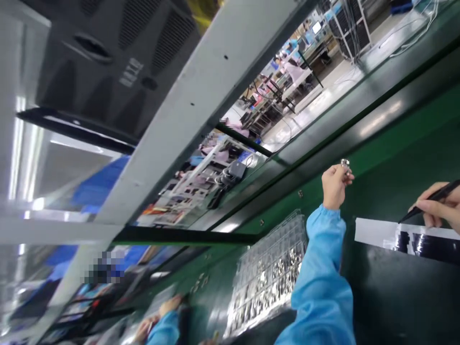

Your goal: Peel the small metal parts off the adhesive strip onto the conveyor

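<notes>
My left hand [334, 184], in a blue sleeve, is raised above the green bench and pinches a small shiny metal part [345, 166] between its fingertips. My right hand [440, 206] at the right edge grips black tweezers [427, 201] whose tip rests on a white strip [373, 232] carrying black pieces [427, 243]. A clear plastic tray [268, 275] with several metal parts lies below my left arm. The whole view is strongly tilted.
A dark conveyor belt [359, 127] runs diagonally behind the bench. A grey beam [201, 105] and a black device [108, 62] hang overhead. Another person's hands [163, 314] in blue sleeves work at the lower left. Workstations and cables fill the background.
</notes>
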`<state>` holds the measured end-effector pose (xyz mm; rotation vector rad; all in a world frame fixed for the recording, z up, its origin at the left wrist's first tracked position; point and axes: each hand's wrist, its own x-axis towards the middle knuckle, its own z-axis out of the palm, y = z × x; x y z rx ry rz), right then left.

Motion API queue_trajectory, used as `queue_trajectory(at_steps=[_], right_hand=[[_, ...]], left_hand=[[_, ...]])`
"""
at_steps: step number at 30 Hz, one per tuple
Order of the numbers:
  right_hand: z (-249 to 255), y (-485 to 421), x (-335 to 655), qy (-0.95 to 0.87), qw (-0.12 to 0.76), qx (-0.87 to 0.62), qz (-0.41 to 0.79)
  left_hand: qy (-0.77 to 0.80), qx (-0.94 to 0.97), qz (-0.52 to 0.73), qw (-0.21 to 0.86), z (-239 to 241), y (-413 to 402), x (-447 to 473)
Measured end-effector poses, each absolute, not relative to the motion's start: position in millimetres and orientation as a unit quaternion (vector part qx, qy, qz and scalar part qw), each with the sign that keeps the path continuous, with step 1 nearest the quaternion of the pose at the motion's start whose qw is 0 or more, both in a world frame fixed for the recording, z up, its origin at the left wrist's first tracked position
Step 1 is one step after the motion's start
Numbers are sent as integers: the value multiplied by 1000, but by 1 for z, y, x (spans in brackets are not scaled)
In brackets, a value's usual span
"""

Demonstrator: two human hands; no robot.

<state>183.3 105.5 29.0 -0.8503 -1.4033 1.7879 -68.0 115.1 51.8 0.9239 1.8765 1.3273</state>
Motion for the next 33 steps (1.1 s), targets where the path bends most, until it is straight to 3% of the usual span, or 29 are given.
queue_trajectory(at_steps=[8, 14, 33], right_hand=[[11, 104, 165, -521, 362, -338, 695], [2, 100, 147, -502, 319, -360, 719], [-6, 92, 141, -505, 295, -359, 727]], left_hand=[[595, 186, 491, 608, 24, -10, -10], [616, 165, 464, 616, 1, -8, -4], [611, 154, 461, 625, 3, -8, -6]])
